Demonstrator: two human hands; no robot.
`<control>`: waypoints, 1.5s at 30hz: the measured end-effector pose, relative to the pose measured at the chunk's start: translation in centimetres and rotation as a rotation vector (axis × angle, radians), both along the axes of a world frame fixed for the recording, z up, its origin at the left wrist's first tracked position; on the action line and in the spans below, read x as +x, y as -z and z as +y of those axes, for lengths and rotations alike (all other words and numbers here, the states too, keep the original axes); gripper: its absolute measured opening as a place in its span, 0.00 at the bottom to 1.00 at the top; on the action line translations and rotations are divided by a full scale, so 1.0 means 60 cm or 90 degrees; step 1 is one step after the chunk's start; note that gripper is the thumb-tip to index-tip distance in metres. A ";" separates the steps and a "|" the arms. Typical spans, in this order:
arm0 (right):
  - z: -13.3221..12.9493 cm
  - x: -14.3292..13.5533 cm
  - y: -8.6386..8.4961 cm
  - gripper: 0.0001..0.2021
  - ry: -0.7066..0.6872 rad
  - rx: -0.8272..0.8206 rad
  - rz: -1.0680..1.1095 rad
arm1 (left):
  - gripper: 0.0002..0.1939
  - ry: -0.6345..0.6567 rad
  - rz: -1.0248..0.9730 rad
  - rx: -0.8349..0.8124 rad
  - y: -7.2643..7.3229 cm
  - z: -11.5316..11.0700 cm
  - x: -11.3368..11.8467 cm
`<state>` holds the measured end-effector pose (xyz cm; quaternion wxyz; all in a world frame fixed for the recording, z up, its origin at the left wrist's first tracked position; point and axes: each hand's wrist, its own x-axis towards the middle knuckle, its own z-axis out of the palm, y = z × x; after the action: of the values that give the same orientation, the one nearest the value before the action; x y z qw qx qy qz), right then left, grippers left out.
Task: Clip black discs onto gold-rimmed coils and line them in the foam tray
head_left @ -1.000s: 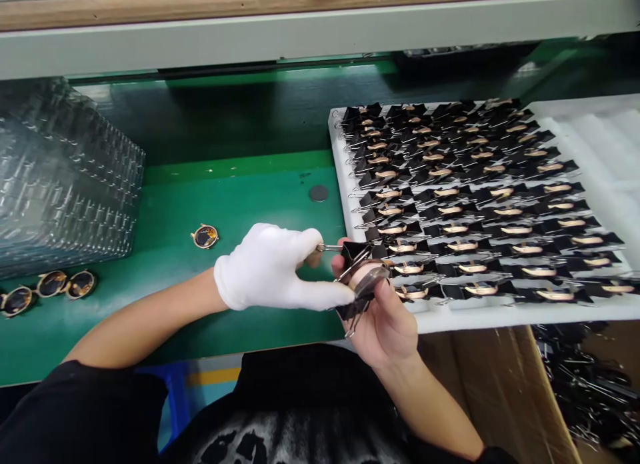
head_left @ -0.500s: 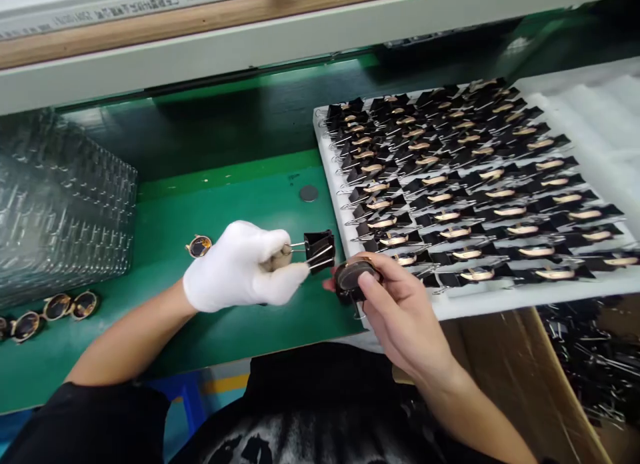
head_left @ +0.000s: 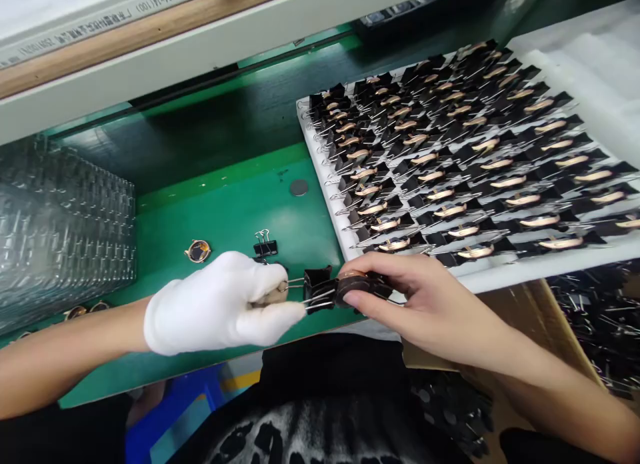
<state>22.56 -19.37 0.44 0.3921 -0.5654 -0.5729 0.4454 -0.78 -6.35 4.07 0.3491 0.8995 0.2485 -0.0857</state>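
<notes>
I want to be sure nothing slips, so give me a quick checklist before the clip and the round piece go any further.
1. Left hand pinches the wire handles of the black clip: ok.
2. Right hand grips the round piece at its edge: ok.
3. Clip mouth meets the round piece: ok, they touch.
4. Clip seated squarely on the rim: cannot tell, fingers hide it.
5. Spare clip lies on the green mat, apart from both hands: ok.
6. Free slot in the white tray: cannot tell, visible rows look full.
</notes>
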 end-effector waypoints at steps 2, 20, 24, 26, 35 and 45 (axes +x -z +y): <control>0.004 0.003 -0.001 0.04 -0.013 0.003 -0.010 | 0.20 0.009 0.013 -0.014 -0.002 -0.001 0.000; -0.001 0.005 0.012 0.07 -0.040 0.133 -0.079 | 0.15 0.060 -0.011 0.028 -0.006 -0.002 -0.002; -0.005 0.008 0.026 0.10 0.007 0.348 -0.227 | 0.29 -0.065 -0.027 -0.306 0.004 0.002 0.013; -0.009 0.011 0.037 0.12 -0.005 0.389 -0.287 | 0.34 -0.111 -0.008 -0.418 0.013 -0.002 0.027; -0.013 0.014 0.016 0.36 0.126 0.148 -0.076 | 0.20 -0.132 -0.086 -0.134 0.019 -0.011 0.059; 0.007 0.017 -0.002 0.02 -0.013 0.006 -0.036 | 0.21 -0.004 -0.082 -0.115 0.017 -0.004 0.059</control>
<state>23.57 -18.94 0.54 0.3738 -0.5697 -0.5919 0.4305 2.77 -6.62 3.03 0.4443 0.8673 0.2192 -0.0487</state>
